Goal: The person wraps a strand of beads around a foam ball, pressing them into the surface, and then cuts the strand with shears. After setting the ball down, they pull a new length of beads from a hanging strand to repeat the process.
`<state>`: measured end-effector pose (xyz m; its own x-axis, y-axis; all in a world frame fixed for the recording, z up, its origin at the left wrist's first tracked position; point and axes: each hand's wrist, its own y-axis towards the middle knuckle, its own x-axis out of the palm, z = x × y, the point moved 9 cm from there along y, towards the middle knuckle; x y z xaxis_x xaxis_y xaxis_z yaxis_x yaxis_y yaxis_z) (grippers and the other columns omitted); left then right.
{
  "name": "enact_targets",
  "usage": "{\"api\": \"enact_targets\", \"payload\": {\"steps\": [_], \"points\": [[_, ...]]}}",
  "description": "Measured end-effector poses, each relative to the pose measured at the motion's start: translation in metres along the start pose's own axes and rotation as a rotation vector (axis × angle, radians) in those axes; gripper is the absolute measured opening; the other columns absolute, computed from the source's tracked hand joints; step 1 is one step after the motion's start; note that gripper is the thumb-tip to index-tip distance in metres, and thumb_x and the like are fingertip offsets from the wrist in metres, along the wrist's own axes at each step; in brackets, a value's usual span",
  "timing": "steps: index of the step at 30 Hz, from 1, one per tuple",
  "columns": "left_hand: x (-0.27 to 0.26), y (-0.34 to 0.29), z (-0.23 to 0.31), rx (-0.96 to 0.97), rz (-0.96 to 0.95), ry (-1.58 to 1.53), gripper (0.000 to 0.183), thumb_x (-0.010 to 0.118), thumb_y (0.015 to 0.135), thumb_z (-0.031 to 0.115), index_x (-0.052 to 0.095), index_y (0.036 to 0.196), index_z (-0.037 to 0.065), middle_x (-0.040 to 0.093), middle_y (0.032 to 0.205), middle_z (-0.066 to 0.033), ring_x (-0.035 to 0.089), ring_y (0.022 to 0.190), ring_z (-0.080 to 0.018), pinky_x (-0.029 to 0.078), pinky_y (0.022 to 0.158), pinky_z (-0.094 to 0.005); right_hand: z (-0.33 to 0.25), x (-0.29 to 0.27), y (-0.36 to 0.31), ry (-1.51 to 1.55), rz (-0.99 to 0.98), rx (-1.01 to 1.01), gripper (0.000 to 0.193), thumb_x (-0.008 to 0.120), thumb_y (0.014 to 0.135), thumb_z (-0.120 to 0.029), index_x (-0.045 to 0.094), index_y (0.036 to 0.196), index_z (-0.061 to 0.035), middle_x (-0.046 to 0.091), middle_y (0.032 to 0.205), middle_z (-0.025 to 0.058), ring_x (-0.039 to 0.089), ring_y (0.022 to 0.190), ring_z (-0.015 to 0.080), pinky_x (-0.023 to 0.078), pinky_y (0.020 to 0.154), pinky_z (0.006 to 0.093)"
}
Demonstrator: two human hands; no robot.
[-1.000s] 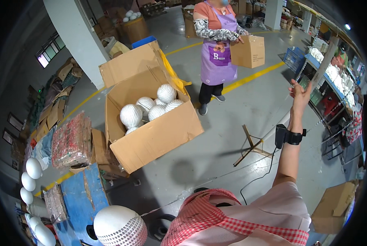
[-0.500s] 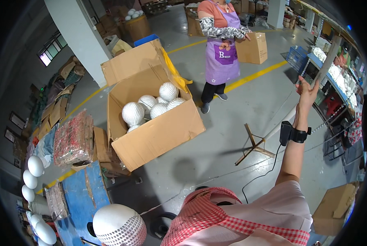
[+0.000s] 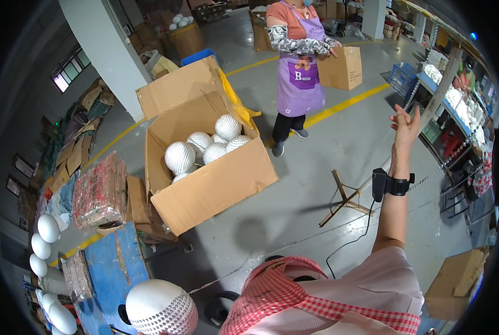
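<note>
My right arm reaches out to the right, with my right hand (image 3: 407, 129) raised and its fingers apart. The hand appears near a slanting wooden pole (image 3: 440, 92), and I see nothing held in it. A black wrist device (image 3: 392, 185) with a cable is strapped to that forearm. At the lower left is a large white ball (image 3: 156, 301), its lower right half covered in rows of silvery beads. A thin bead strand (image 3: 219, 279) runs from the ball across to the right. My left hand is out of view.
An open cardboard box (image 3: 216, 187) holds several beaded balls (image 3: 180, 157). Beyond it stands a person in a purple apron (image 3: 300, 84) beside another carton (image 3: 340, 68). A stand with splayed feet (image 3: 344, 201) is below my hand. White balls (image 3: 48, 228) line the left; a blue board (image 3: 110, 262) lies nearby.
My right hand and forearm have shifted slightly left and a little lower. The other person's hand has moved a little on the carton. The white ball looks nearly unchanged.
</note>
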<state>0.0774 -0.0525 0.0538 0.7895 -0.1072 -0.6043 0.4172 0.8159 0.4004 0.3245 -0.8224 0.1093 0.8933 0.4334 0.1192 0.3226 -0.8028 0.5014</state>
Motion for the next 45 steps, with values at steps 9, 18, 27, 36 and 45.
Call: {"api": "enact_targets", "payload": {"steps": [9, 18, 27, 36, 45], "points": [[-0.006, -0.004, 0.012, 0.112, 0.059, 0.061, 0.067, 0.051, 0.094, 0.045, 0.034, 0.142, 0.0, 0.046, 0.131, -0.0317, 0.051, 0.117, -0.0424, 0.041, 0.099, -0.0468, 0.014, 0.015, -0.015, -0.003, -0.056, 0.064, 0.068, 0.053, 0.094, -0.01, 0.014, 0.148, -0.0009, 0.066, 0.111, 0.0104, 0.061, 0.073, 0.0103, 0.047, 0.061, 0.0217], [-0.011, -0.008, 0.027, 0.132, 0.065, 0.065, 0.072, 0.056, 0.091, 0.046, 0.035, 0.135, -0.008, 0.048, 0.128, -0.0294, 0.049, 0.117, -0.0402, 0.038, 0.102, -0.0447, 0.018, 0.021, -0.029, -0.021, -0.073, 0.091, 0.067, 0.052, 0.091, -0.005, 0.017, 0.148, -0.0039, 0.064, 0.112, 0.0119, 0.061, 0.073, 0.0108, 0.046, 0.06, 0.0216], [-0.011, -0.013, 0.03, 0.061, 0.061, -0.083, 0.063, 0.064, 0.089, 0.03, 0.035, 0.134, -0.004, 0.048, 0.126, -0.0257, 0.051, 0.114, -0.0354, 0.042, 0.099, -0.0438, 0.066, 0.067, -0.08, -0.024, -0.264, 0.238, 0.065, 0.05, 0.089, -0.002, 0.022, 0.148, -0.005, 0.063, 0.111, 0.0101, 0.059, 0.072, 0.0095, 0.045, 0.059, 0.021], [-0.01, -0.015, 0.027, -0.005, 0.005, -0.008, 0.057, 0.064, 0.089, 0.014, 0.034, 0.136, 0.001, 0.045, 0.129, -0.0243, 0.053, 0.11, -0.0341, 0.047, 0.093, -0.0439, 0.115, 0.099, -0.128, 0.075, -0.473, 0.368, 0.06, 0.053, 0.084, 0.001, 0.032, 0.14, -0.0025, 0.062, 0.097, 0.0049, 0.059, 0.067, 0.0095, 0.045, 0.052, 0.0222], [-0.024, -0.02, 0.036, 0.328, 0.17, 0.247, 0.056, 0.067, 0.088, 0.031, 0.047, 0.128, -0.002, 0.047, 0.123, -0.0235, 0.046, 0.114, -0.038, 0.039, 0.097, -0.0495, 0.14, 0.117, -0.165, -0.081, -0.596, 0.364, 0.058, 0.062, 0.083, -0.01, 0.037, 0.135, -0.0072, 0.064, 0.096, 0.0077, 0.061, 0.064, 0.0119, 0.047, 0.048, 0.0238]]}}
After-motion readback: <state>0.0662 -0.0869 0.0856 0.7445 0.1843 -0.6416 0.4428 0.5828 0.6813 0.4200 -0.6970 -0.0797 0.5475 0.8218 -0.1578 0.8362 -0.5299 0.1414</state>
